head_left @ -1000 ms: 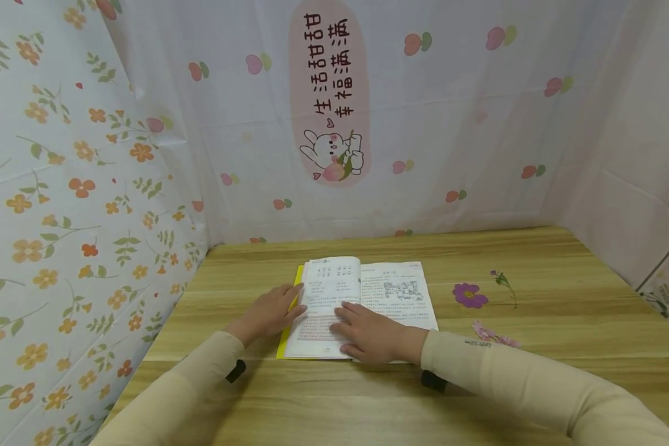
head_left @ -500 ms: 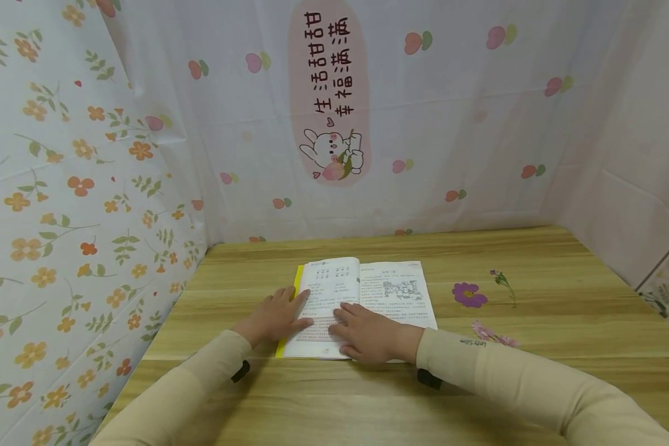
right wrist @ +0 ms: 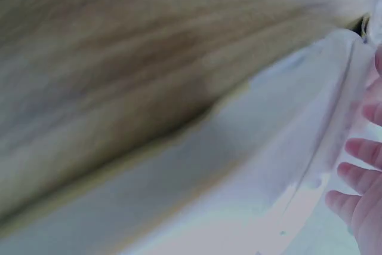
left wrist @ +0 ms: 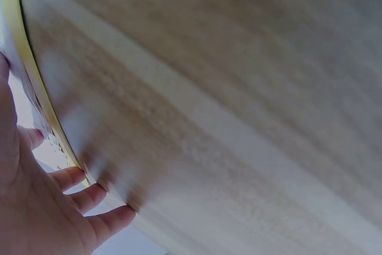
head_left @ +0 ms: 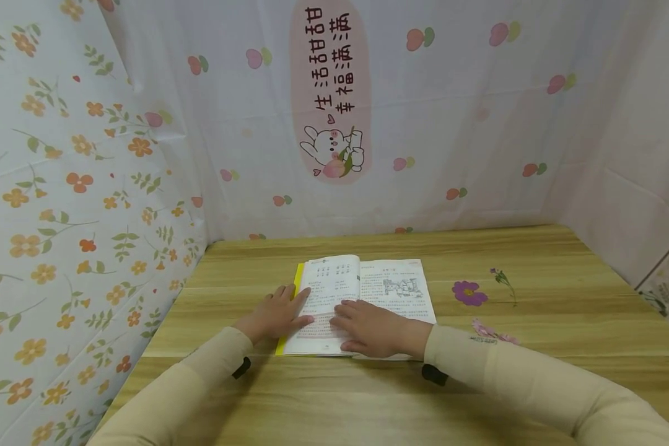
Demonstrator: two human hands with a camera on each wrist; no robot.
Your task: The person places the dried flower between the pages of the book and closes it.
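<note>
An open book (head_left: pixel 329 291) with printed pages and a yellow cover edge lies on the wooden table in the head view. My left hand (head_left: pixel 275 313) rests across its left edge, thumb and index finger on the left page. In the left wrist view the other fingers of the left hand (left wrist: pixel 65 207) reach past the yellow edge, tips down at the table. My right hand (head_left: pixel 376 331) lies over the lower middle of the book with fingers spread toward the left page. The right wrist view shows fingers of the right hand (right wrist: pixel 361 177) above the white pages, loosely extended.
Right of the book lie a purple flower (head_left: pixel 470 293), a small stemmed flower (head_left: pixel 503 285) and a pink flower sprig (head_left: pixel 493 332). A patterned cloth (head_left: pixel 451 124) hangs behind the wooden table (head_left: pixel 323 409), and a floral cloth (head_left: pixel 83 235) hangs at the left.
My left hand has shifted right from the book's left edge, its thumb and index finger now further over the left page. The right hand stays in nearly the same place.
</note>
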